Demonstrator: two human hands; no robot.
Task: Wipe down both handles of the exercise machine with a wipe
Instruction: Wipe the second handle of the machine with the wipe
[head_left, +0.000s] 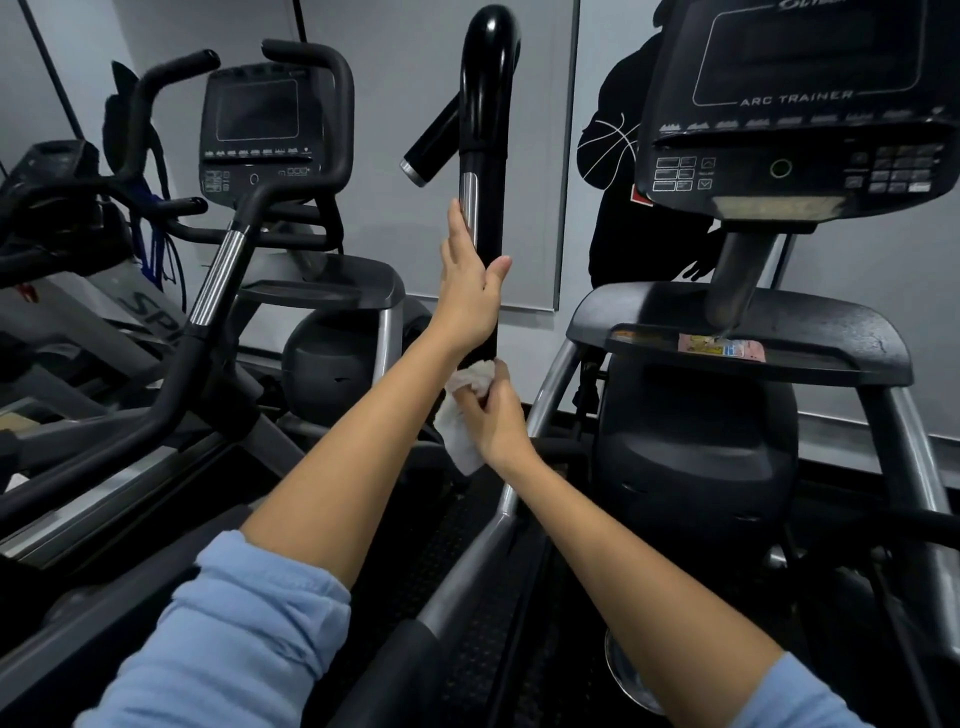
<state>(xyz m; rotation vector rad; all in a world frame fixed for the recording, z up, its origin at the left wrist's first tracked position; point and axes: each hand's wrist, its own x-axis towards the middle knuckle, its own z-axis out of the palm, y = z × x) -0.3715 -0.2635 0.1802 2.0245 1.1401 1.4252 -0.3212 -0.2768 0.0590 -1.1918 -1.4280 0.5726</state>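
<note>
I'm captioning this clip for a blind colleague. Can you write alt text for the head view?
A left hand rests flat against an upright black machine handle while the right hand holds a white wipe at its lower part. Other gym machines stand to the left.

You face a pale grey wall (405, 93) with a framed panel edge (567, 156) running down it. A black silhouette graphic holding a basketball (618, 171) fills the wall at right. To your left stands a second trainer (270, 171) with its dark console, and a treadmill (57, 291) sits beyond it. Dark floor (561, 415) below, dim even light.
</note>
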